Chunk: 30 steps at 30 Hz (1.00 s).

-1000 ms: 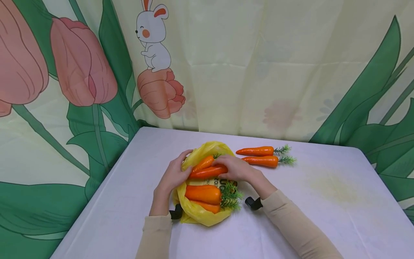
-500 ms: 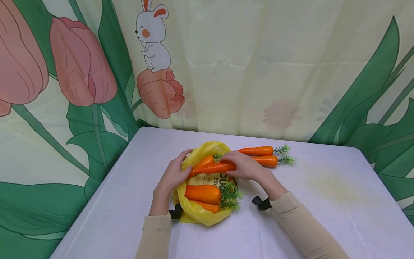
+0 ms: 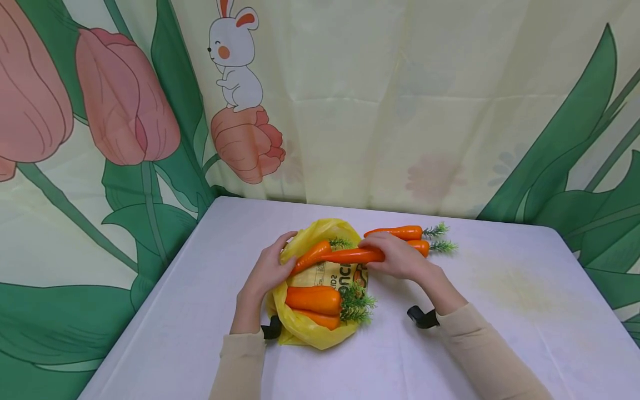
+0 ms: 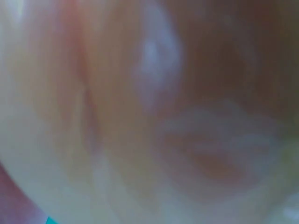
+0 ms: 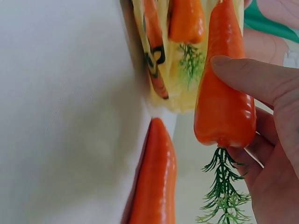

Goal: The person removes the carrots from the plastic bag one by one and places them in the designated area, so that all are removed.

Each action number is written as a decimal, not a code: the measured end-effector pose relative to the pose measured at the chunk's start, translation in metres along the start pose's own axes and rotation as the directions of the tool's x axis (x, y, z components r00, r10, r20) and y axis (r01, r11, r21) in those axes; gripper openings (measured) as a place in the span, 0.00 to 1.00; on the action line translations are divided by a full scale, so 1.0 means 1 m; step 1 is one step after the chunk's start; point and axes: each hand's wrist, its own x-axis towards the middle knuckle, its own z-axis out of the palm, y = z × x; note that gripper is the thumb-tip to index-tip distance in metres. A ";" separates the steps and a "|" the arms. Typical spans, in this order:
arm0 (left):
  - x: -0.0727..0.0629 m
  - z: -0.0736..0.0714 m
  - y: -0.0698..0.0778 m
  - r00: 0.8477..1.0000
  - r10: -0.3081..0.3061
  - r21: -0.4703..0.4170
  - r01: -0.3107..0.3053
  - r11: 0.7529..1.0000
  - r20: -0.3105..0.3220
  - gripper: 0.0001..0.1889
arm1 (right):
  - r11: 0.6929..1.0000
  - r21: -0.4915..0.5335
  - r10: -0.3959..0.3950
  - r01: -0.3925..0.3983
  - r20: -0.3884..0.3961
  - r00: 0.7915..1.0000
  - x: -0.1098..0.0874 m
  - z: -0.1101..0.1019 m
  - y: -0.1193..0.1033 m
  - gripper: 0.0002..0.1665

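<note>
Heavy blur (image 4: 154, 112), tiny teal patch (image 4: 50, 220)

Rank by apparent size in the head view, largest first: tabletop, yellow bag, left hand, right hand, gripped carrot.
1. Tabletop
2. Yellow bag
3. Left hand and right hand: too alike to rank
4. Gripped carrot, as far as it shows

A cream curtain (image 3: 350, 139) hangs behind a white table (image 3: 565, 333). Printed on the curtain: pink tulips (image 3: 127, 100) at left, a white rabbit (image 3: 242, 86) on a coral bud (image 3: 242, 147), a faint bloom (image 3: 432, 178), green leaves (image 3: 565, 139) at right. The table bears a yellowish patch (image 3: 520, 289), perhaps a stain.
</note>
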 end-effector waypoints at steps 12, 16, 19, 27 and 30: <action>-0.001 0.000 0.000 1.000 -0.011 -0.009 0.011 1.000 0.004 0.31 | 0.996 0.012 0.086 -0.085 -0.016 0.996 -0.019 -0.007 0.018 0.22; -0.001 0.000 0.000 1.000 -0.010 -0.008 0.010 1.000 0.003 0.31 | 0.995 -0.009 0.099 -0.099 -0.021 0.995 -0.026 -0.011 0.024 0.23; -0.001 0.000 0.000 1.000 -0.012 -0.011 0.012 1.000 0.001 0.31 | 0.993 -0.044 0.112 -0.113 -0.022 0.993 -0.031 -0.013 0.027 0.22; -0.002 -0.001 0.000 1.000 -0.015 -0.007 0.015 1.000 -0.001 0.31 | 0.989 -0.095 0.112 -0.113 -0.018 0.994 -0.044 -0.016 0.036 0.22; -0.001 -0.001 0.000 1.000 -0.010 -0.010 0.010 1.000 -0.002 0.31 | 0.989 -0.089 0.116 -0.117 -0.019 0.993 -0.048 -0.017 0.040 0.22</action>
